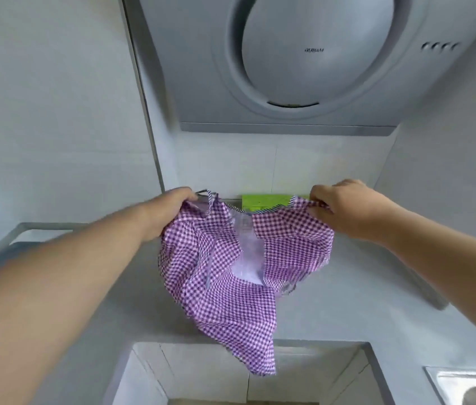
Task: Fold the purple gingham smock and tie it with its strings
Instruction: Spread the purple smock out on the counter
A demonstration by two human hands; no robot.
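Note:
The purple gingham smock (225, 282) hangs in the air over a grey counter (114, 302), held up by its two top corners. My left hand (169, 209) grips the left corner, where a thin string (209, 197) loops out beside my fingers. My right hand (344, 209) pinches the right corner. The cloth sags and bunches between my hands, showing its pale lilac inner side (248, 249) in the middle. Its lower tip dangles past the counter's front edge.
A grey range hood (304, 68) with a round panel hangs on the wall above. A green object (263, 201) sits at the back of the counter behind the smock. A steel sink (470, 387) is at the lower right. An open recess (231, 375) lies below the counter.

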